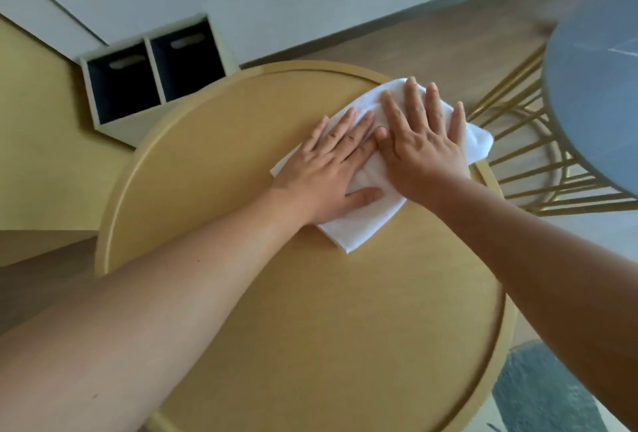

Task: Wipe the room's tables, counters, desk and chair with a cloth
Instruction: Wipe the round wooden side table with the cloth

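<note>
Round and tan, with a low raised rim, the table [262,310] fills the near part of the head view, and two bare forearms reach across it from the bottom corners. Toward its far right edge lies a white cloth [355,228], folded flat, one corner spilling just over the rim. Both hands press it down side by side. The left hand [328,169] lies palm down with straight fingers angled up and to the right and the thumb spread out along the cloth. The right hand [421,148] is also flat, fingers fanned and pointing away, its thumb touching the left hand's index finger. Neither hand curls round the cloth; both simply bear on it. Beyond the table on the right stands a grey round tabletop [593,93] on thin gold wire legs. Farther left a pale shelf unit [152,76] holds two dark bins against the wall. No writing or labels can be read.
</note>
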